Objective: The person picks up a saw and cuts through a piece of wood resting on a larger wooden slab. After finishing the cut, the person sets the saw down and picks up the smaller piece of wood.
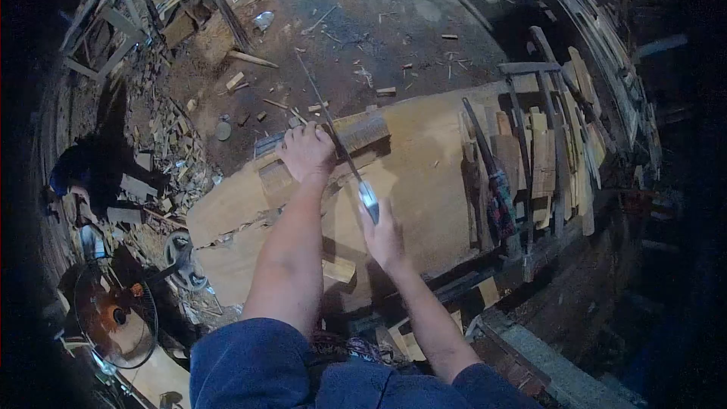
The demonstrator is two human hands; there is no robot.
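From where I stand, the person's right hand (387, 238) has its grip closed around the handle (369, 198) of a saw (332, 121), whose long blade points away across a piece of wood (367, 130). That wood lies near the far edge of the desk (428, 189), and the blade crosses it just beside the left hand (308, 153). The left hand is palm down on the wood, fingers bent; I can't tell how tight its grip is. 1 small block (338, 269) sits near the left forearm, and wood strips (543, 155) lie to the right.
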